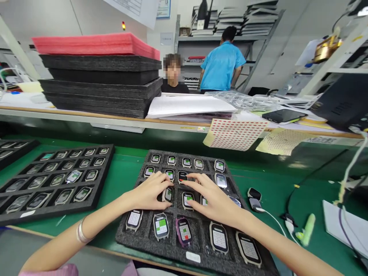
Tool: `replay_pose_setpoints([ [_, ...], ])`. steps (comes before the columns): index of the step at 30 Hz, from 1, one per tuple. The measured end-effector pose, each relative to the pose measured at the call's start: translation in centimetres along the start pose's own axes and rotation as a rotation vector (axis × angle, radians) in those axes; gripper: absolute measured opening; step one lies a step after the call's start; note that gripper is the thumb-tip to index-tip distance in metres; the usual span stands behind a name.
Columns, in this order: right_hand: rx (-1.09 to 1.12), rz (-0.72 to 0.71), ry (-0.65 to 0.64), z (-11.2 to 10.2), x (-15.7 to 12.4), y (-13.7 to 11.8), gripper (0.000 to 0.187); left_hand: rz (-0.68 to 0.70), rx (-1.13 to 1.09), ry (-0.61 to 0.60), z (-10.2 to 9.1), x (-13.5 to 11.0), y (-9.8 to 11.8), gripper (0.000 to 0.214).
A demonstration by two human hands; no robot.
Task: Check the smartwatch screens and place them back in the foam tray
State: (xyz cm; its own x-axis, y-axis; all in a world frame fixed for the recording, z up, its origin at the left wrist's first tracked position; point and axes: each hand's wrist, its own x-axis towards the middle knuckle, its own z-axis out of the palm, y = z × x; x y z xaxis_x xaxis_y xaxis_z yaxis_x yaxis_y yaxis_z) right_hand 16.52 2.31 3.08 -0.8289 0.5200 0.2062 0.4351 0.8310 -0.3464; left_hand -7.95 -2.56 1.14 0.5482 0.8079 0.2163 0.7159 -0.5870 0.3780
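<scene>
A black foam tray [198, 257] of smartwatches lies before me, most with lit white and green screens. My left hand [151, 191] curls over its left-middle part, thumb and fingers around a smartwatch [167, 194] that sits tilted at its slot. My right hand [208, 195] hovers over the middle with fingers apart. Its fingertips touch or nearly touch a smartwatch [182, 176] with a dark and red screen. Below its thumb side is another lit smartwatch [188, 200]. A purple-cased smartwatch [184, 231] lies in the front row.
A second watch tray [94, 199] lies at left on the green bench [115, 226]. At right are a watch on a cabled charger [255, 203] and a green object [309, 230]. Stacked foam [100, 84] and a phone [284, 115] rest on the shelf. Two people are beyond.
</scene>
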Motion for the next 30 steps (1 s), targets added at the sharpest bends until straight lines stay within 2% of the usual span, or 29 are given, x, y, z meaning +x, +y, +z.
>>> replay_pose_setpoints([
  [4, 0.052, -0.042, 0.036, 0.2, 2.3, 0.0, 0.034, -0.028, 0.038, -0.007, -1.8, -1.4, -0.3, 0.058],
  [7, 0.093, -0.106, 0.009, 1.0, 4.7, -0.5, 0.028, -0.129, 0.085, 0.009, -3.8, -4.3, 0.2, 0.034],
  [9, 0.082, -0.15, -0.047, 1.8, 6.6, -1.3, 0.027, -0.197, 0.119, -0.071, -4.8, -6.7, 1.0, 0.02],
  [11, 0.022, -0.188, -0.129, 2.7, 8.5, -2.3, 0.028, -0.256, 0.142, -0.148, -5.0, -8.6, 2.0, 0.015],
  [13, -0.051, -0.206, -0.199, 3.6, 10.2, -3.5, 0.026, -0.316, 0.176, -0.182, -4.6, -9.7, 2.8, 0.019],
  [17, -0.159, -0.23, -0.261, 4.4, 12.5, -5.3, 0.03, -0.38, 0.229, -0.221, -3.5, -9.6, 3.5, 0.025],
  [23, -0.244, -0.309, -0.347, 4.0, 13.0, -6.0, 0.025, -0.501, 0.196, -0.338, -3.4, -7.0, 3.5, 0.044],
  [27, -0.131, -0.312, -0.33, 4.6, 13.1, -5.5, 0.024, -0.432, 0.082, -0.256, -3.0, -7.4, 2.3, 0.043],
  [30, 0.053, -0.279, -0.243, 4.5, 12.8, -4.4, 0.031, -0.38, -0.189, -0.153, -2.9, -8.8, 0.8, 0.041],
])
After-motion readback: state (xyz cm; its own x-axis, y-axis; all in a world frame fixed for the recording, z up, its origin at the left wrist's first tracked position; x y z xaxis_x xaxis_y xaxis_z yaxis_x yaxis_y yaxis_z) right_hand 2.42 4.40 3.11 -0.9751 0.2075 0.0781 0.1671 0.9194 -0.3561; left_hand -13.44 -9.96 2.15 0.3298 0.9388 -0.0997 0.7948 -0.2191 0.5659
